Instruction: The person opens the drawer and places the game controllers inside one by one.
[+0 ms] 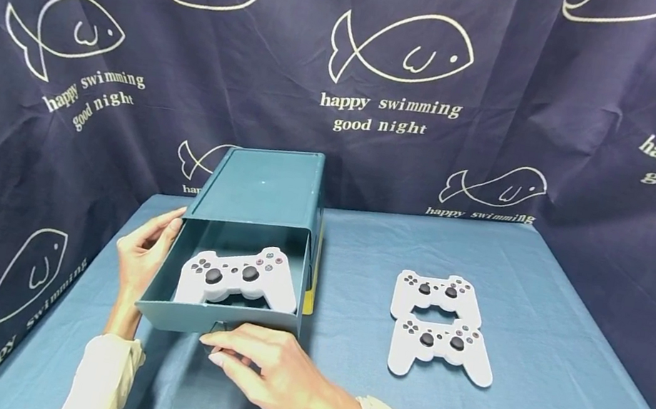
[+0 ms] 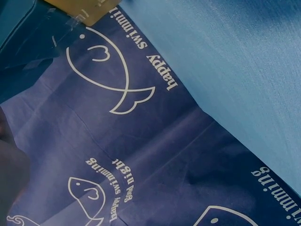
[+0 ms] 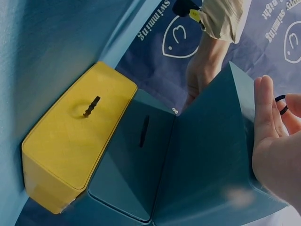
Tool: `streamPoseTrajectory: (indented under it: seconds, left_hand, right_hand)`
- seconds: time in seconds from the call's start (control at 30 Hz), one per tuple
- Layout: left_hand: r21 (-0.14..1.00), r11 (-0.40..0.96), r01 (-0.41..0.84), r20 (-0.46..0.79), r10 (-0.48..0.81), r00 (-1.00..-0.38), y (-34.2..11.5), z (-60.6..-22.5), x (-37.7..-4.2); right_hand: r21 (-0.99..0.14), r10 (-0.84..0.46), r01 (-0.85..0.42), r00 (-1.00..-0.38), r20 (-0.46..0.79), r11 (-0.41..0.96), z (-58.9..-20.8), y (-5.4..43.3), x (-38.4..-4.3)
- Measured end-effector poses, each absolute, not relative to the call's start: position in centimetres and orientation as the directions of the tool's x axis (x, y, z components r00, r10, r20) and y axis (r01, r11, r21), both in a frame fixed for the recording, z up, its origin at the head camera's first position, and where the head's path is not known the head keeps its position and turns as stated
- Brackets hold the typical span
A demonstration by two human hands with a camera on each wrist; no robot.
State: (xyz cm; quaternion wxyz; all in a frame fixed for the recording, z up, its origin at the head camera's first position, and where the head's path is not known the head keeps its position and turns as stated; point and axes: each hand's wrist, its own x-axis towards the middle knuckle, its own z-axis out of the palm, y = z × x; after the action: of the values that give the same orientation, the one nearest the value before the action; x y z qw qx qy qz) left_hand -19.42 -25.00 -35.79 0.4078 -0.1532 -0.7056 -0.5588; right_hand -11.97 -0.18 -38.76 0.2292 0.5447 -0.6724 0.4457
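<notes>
A teal drawer cabinet (image 1: 262,186) stands against the backdrop with its top drawer (image 1: 179,317) pulled out toward me. Inside that drawer lies a white game controller (image 1: 240,277). My right hand (image 1: 274,369) pinches the drawer's small dark ring handle (image 3: 282,104) at the front panel. On the cabinet's left side, my left hand (image 1: 145,253) touches near the front corner with its fingertips; part of it is hidden behind the drawer. Two more white controllers, a rear one (image 1: 406,293) and a front one (image 1: 404,351), lie touching on the table to the right.
Below the pulled drawer are a shut teal drawer (image 3: 129,160) and a yellow drawer (image 3: 77,136), each with a dark handle. A blue cloth (image 1: 356,267) covers the table. A dark blue backdrop (image 1: 388,157) with fish drawings hangs behind and at both sides.
</notes>
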Motion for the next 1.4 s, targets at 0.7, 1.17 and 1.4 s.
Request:
streamPoseTrajectory:
  seconds: [0.7,1.17,1.4]
  left_hand:
    - [0.673,0.347,0.653,0.738,-0.256,-0.624,-26.0,-36.7,-20.4]
    - [0.685,0.348,0.640,0.726,-0.257,-0.638,-27.2,-38.3,-21.5]
    - [0.685,0.353,0.637,0.725,-0.256,-0.639,-27.1,-38.4,-21.5]
  right_hand:
    - [-0.393,-0.506,-0.919,-0.329,0.798,-0.023,-38.3,-0.5,-14.2]
    - [-0.466,-0.499,-0.885,-0.393,0.772,-0.024,-38.3,-0.7,-16.5]
    - [-0.474,-0.491,-0.880,-0.407,0.770,-0.013,-38.3,-1.0,-17.6]
